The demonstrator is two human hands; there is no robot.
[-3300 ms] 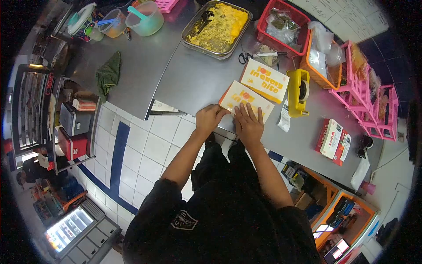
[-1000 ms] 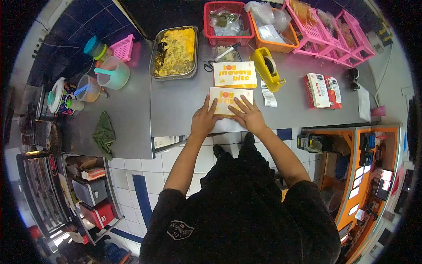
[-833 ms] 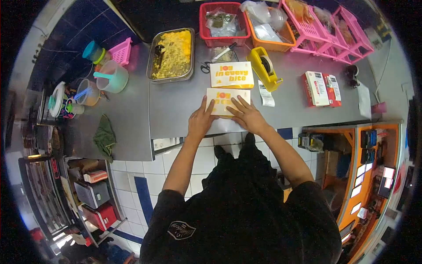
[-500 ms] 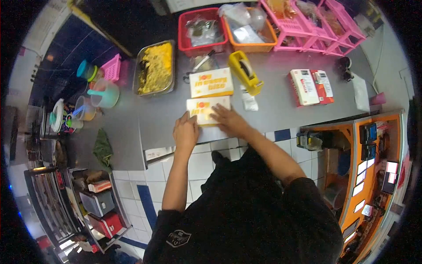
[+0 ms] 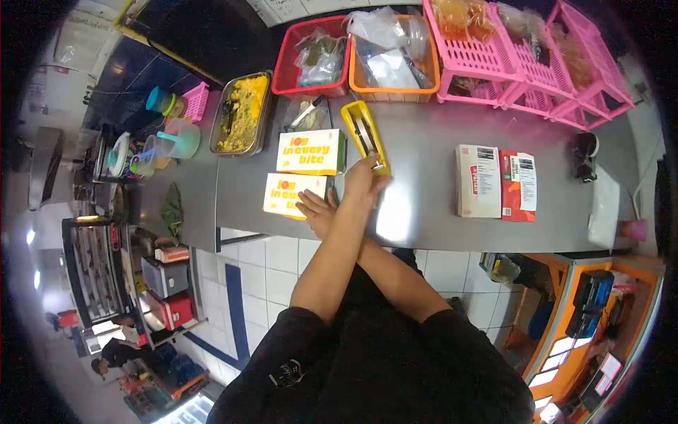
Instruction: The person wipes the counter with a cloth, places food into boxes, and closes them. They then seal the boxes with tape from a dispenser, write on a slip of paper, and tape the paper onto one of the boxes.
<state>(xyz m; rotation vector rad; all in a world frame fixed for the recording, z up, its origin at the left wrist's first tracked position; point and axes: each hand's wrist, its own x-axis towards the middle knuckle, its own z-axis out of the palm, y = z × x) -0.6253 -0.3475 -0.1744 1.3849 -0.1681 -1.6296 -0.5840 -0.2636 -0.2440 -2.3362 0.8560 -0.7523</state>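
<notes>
My arms are crossed, the left one over the right. My left hand [image 5: 362, 180] is at the near end of the yellow tape dispenser [image 5: 359, 127], its fingers curled; what they grip is hidden. My right hand [image 5: 319, 213] lies with spread fingers on the nearer white and yellow food box [image 5: 281, 192], which is printed "joy in every bite". A second, matching box [image 5: 307, 150] stands just behind it, closed. The small white slip seen earlier near the dispenser is not visible, and my left hand covers that area.
A metal tray of yellow food [image 5: 244, 116] stands back left. Red [image 5: 282, 63] and orange [image 5: 392, 90] baskets and pink racks [image 5: 480, 56] line the back. Two boxes with labels [image 5: 480, 180] are at right. A green cloth [image 5: 171, 212] lies left.
My left hand has left the nearer box and crossed over to the tape dispenser. My right hand stays on the box. The view has shifted.
</notes>
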